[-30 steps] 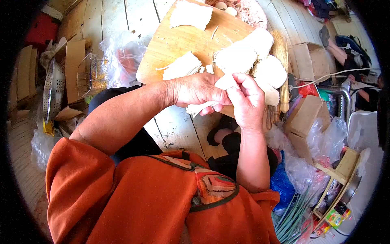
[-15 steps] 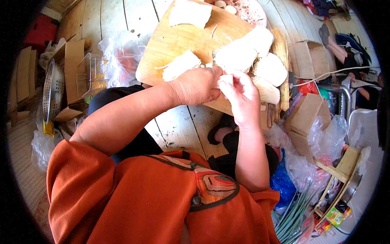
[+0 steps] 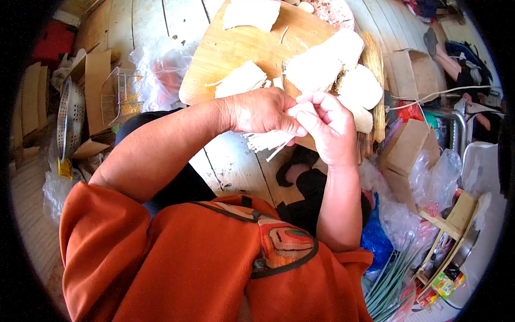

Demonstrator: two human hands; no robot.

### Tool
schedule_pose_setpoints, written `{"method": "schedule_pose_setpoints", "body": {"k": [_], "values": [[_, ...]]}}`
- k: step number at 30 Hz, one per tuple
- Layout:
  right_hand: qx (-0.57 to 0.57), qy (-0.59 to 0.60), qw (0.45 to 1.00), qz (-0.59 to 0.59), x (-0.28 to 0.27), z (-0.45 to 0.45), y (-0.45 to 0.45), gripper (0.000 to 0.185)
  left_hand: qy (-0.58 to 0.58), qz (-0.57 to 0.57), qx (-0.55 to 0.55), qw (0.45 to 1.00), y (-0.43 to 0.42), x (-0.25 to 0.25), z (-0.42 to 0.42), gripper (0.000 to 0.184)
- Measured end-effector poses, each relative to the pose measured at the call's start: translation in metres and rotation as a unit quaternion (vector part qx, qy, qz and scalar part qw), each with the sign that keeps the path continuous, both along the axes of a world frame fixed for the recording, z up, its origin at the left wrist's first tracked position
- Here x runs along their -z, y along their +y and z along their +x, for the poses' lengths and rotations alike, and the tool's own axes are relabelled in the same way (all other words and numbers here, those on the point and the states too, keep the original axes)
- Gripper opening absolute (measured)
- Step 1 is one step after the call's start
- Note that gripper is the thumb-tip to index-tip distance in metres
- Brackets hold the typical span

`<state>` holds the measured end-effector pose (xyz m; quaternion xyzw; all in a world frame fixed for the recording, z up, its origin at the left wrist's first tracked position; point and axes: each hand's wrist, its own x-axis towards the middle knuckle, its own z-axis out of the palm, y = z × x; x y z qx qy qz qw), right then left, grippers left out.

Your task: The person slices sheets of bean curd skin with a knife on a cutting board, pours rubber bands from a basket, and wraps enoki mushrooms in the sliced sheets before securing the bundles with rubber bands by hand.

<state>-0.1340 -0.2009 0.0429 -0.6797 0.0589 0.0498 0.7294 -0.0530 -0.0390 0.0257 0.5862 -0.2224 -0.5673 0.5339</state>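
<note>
My left hand [image 3: 260, 111] closes around a bunch of enoki mushrooms [image 3: 268, 143], its thin white stems poking out below the palm. At the other end, the thumb and fingers of my right hand [image 3: 333, 131] pinch the bunch's pale base, so both hands meet on it. Beneath and beyond them lies a wooden board [image 3: 214, 59]. A small enoki clump [image 3: 244, 79] rests just past my left hand. Larger white bunches [image 3: 316, 67] are piled near my right hand. A flat white clump [image 3: 252, 15] sits at the board's far edge.
A straw brush [image 3: 374, 80] lies along the board's right side. To the left are a metal colander [image 3: 70, 119], a wire basket [image 3: 129, 96] and a plastic bag [image 3: 161, 70]. Cardboard boxes [image 3: 407, 153] and green onions [image 3: 389, 287] lie right. Another person's leg [image 3: 448, 61] shows upper right.
The bunch has turned so its stems now show below my left hand. My right hand has shifted slightly right and down, still pinching the base.
</note>
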Motion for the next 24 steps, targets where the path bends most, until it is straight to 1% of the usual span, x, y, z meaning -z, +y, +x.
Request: {"method": "schedule_pose_setpoints", "body": {"k": [1,2,4,5,7,8,10,11,12,13,14,15,16,17,18,19,21,22,24], "values": [[-0.007,-0.001,1.0,-0.002,0.0,0.001,0.0,0.012,0.045,0.0,-0.012,0.999,0.0,0.0,0.0,0.028],[-0.006,-0.001,1.0,-0.001,0.0,0.001,0.0,0.012,0.045,0.001,-0.011,0.999,0.0,0.001,-0.001,0.028],[-0.02,0.013,1.0,0.011,0.0,0.0,0.0,0.012,0.132,-0.015,-0.022,0.991,0.001,0.003,-0.001,0.026],[-0.018,0.013,1.0,0.012,0.003,0.001,0.0,0.012,0.131,-0.014,-0.02,0.991,0.001,0.005,-0.001,0.026],[-0.011,0.003,1.0,-0.017,0.01,0.004,0.0,0.015,0.176,-0.022,-0.028,0.984,0.001,0.006,0.002,0.027],[-0.009,0.002,1.0,-0.017,0.01,0.004,0.0,0.015,0.16,-0.02,-0.022,0.987,0.003,0.005,0.005,0.034],[0.034,0.039,0.998,-0.037,0.01,0.004,0.0,0.023,0.149,-0.025,-0.02,0.988,0.003,0.015,0.009,0.033],[0.035,0.04,0.998,-0.037,0.011,0.005,-0.001,0.023,0.138,-0.03,-0.02,0.99,0.003,0.019,0.011,0.033],[0.041,0.065,0.997,-0.026,0.012,0.005,-0.002,0.027,0.099,-0.006,-0.003,0.995,0.003,0.017,0.014,0.034],[0.047,0.089,0.995,-0.016,0.012,0.005,-0.003,0.032,0.1,-0.006,-0.003,0.995,0.002,0.017,0.014,0.034],[0.065,0.071,0.995,0.008,0.013,0.005,0.0,0.035,0.084,-0.013,-0.04,0.996,0.001,0.016,0.012,0.034],[0.064,0.07,0.995,0.009,0.012,0.005,0.0,0.035,0.067,-0.019,-0.076,0.995,0.0,0.015,0.012,0.034],[0.092,0.086,0.992,-0.003,0.01,0.006,0.0,0.035,0.12,-0.045,-0.125,0.984,0.0,0.021,0.013,0.036],[0.12,0.101,0.988,-0.014,0.009,0.006,-0.001,0.034,0.118,-0.044,-0.124,0.984,0.0,0.022,0.014,0.036],[0.119,0.117,0.986,-0.016,0.01,0.006,-0.001,0.029,0.153,-0.06,-0.162,0.973,0.0,0.022,0.016,0.037],[0.12,0.116,0.986,-0.015,0.012,0.005,0.0,0.029,0.188,-0.076,-0.201,0.958,0.0,0.021,0.016,0.038],[0.06,0.137,0.986,-0.074,0.016,0.003,0.005,0.022,0.181,-0.072,-0.207,0.959,-0.001,0.016,0.017,0.041],[0.064,0.102,0.99,-0.071,0.026,0.002,0.007,0.019,0.18,-0.075,-0.209,0.958,-0.001,0.012,0.015,0.039],[0.066,0.103,0.99,-0.072,0.028,0.004,0.007,0.018,0.18,-0.077,-0.211,0.958,-0.001,0.012,0.013,0.037]]}}
